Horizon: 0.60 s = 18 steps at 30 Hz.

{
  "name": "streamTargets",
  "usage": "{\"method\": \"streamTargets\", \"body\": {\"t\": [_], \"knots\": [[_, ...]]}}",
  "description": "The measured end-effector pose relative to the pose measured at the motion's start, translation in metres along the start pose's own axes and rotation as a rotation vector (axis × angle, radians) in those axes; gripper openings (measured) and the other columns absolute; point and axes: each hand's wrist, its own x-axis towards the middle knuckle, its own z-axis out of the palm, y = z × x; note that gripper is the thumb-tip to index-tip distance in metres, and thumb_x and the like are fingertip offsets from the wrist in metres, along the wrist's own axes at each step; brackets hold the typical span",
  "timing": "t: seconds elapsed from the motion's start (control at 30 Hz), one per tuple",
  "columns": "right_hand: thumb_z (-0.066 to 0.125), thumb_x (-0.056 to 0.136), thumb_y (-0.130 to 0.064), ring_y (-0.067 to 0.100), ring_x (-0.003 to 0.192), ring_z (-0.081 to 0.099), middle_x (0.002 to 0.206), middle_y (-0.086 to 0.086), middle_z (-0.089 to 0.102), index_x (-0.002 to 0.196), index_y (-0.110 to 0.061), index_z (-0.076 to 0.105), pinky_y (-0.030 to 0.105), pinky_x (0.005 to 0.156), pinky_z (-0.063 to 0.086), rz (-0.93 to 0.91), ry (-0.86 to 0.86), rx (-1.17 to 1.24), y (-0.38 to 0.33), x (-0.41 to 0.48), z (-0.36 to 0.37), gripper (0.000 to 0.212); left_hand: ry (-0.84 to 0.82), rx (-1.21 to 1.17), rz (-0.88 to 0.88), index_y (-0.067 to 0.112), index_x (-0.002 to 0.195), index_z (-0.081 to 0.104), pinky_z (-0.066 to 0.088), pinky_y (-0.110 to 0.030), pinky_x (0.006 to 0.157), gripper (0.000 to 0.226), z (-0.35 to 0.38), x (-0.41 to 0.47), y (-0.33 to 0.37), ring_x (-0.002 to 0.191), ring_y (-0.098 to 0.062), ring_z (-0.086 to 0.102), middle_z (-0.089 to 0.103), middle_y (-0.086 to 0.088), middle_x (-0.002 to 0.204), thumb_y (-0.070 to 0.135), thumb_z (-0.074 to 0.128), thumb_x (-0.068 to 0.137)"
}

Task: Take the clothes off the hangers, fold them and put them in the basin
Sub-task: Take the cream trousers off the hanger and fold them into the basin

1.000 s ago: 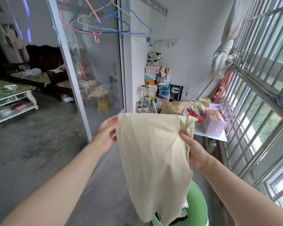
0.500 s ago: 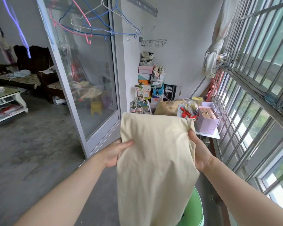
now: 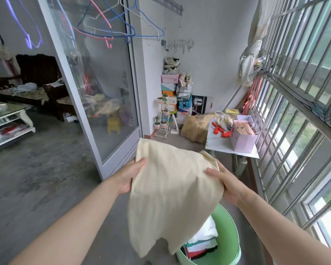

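A cream garment (image 3: 172, 190), partly folded, hangs between my hands above the floor. My left hand (image 3: 129, 175) grips its left edge, thumb on top. My right hand (image 3: 225, 183) grips its right edge near the upper corner. Below and to the right stands a green basin (image 3: 231, 234) with folded white, red and dark clothes (image 3: 203, 243) inside; the garment's lower end hangs over the basin's near left rim. Bare blue, pink and white hangers (image 3: 111, 29) hang overhead at the upper left.
A glass sliding door (image 3: 96, 88) stands to the left. A small white table (image 3: 225, 145) with a pink bag (image 3: 242, 134) sits at the right by the barred window (image 3: 298, 104). Stacked shoeboxes (image 3: 170, 90) and a plant stand (image 3: 162, 117) fill the far corner.
Both hands have come lower and closer to the basin with the garment. The left hand slid down from the top corner onto the left edge, and the cloth now tilts forward.
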Motion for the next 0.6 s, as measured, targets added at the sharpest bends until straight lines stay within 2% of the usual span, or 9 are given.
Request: {"method": "streamTargets", "body": {"t": [0.07,0.13,0.2,0.27,0.3,0.37,0.4,0.47,0.6], "knots": [[0.073,0.071,0.002,0.022,0.112,0.062,0.131,-0.013,0.057,0.134,-0.043,0.04,0.04,0.086,0.055,-0.051,0.005,0.006,0.004,0.005,0.003,0.085,-0.056,-0.009,-0.028,0.016,0.118,0.059,0.058,-0.035,0.072,0.025,-0.004,-0.003,-0.001,0.089,-0.022,0.071,0.072,-0.007,0.106,0.025,0.054,0.095],[0.068,0.071,0.008,0.019,0.118,0.058,0.134,-0.019,0.052,0.133,-0.038,0.047,0.041,0.091,0.052,-0.084,-0.049,-0.057,0.008,0.007,0.006,0.08,-0.108,-0.006,-0.032,0.012,0.127,0.055,0.058,-0.039,0.075,0.051,-0.008,-0.006,-0.003,0.097,-0.028,0.069,0.068,-0.013,0.115,0.013,0.07,0.079],[0.065,0.072,0.015,0.018,0.112,0.059,0.133,-0.015,0.054,0.129,-0.032,0.055,0.043,0.094,0.05,-0.073,-0.078,-0.144,0.01,0.007,0.006,0.075,-0.113,0.034,-0.007,0.014,0.134,0.048,0.058,-0.042,0.076,0.071,-0.011,-0.006,-0.005,0.099,-0.031,0.068,0.067,-0.013,0.118,0.003,0.07,0.067],[0.062,0.072,0.021,0.02,0.103,0.062,0.125,-0.007,0.061,0.127,-0.029,0.058,0.045,0.094,0.049,-0.07,-0.08,-0.195,0.012,0.008,0.005,0.074,-0.077,0.066,0.036,0.027,0.14,0.04,0.057,-0.042,0.08,0.086,-0.013,-0.003,-0.005,0.106,-0.026,0.065,0.064,-0.006,0.125,0.0,0.069,0.064],[0.06,0.072,0.023,0.018,0.101,0.062,0.122,-0.008,0.061,0.126,-0.028,0.059,0.045,0.094,0.048,-0.086,-0.069,-0.22,0.013,0.008,0.004,0.075,-0.059,0.084,0.056,0.038,0.143,0.033,0.054,-0.043,0.087,0.095,-0.014,-0.002,-0.004,0.116,-0.022,0.06,0.054,0.0,0.138,0.001,0.07,0.064],[0.062,0.065,0.022,0.007,0.1,0.062,0.121,-0.018,0.056,0.121,-0.03,0.062,0.044,0.098,0.045,-0.136,-0.04,-0.298,0.016,0.009,0.003,0.076,-0.032,0.149,0.102,0.057,0.142,0.019,0.04,-0.045,0.106,0.107,-0.015,-0.001,-0.004,0.138,-0.014,0.035,0.018,0.018,0.156,0.006,0.073,0.065],[0.062,0.06,0.017,0.004,0.103,0.06,0.124,-0.02,0.051,0.118,-0.032,0.064,0.043,0.1,0.044,-0.163,-0.029,-0.337,0.017,0.009,0.003,0.076,-0.025,0.187,0.133,0.059,0.141,0.016,0.034,-0.044,0.111,0.107,-0.014,-0.002,-0.004,0.142,-0.009,0.024,0.007,0.025,0.155,0.006,0.073,0.068],[0.058,0.054,0.009,0.009,0.108,0.057,0.126,-0.017,0.048,0.114,-0.034,0.067,0.043,0.1,0.044,-0.187,-0.01,-0.363,0.021,0.011,0.0,0.074,-0.023,0.261,0.195,0.054,0.143,0.02,0.03,-0.035,0.113,0.099,-0.009,-0.005,-0.005,0.141,-0.001,0.016,0.009,0.028,0.152,0.0,0.07,0.077],[0.054,0.06,0.011,0.014,0.098,0.058,0.113,-0.023,0.055,0.118,-0.027,0.064,0.042,0.091,0.047,-0.144,0.048,-0.36,0.017,0.01,-0.002,0.071,-0.114,0.472,0.194,0.034,0.131,0.054,0.043,-0.017,0.098,0.072,0.0,-0.011,-0.004,0.131,0.001,0.035,0.04,0.014,0.143,0.002,0.077,0.071]]}}
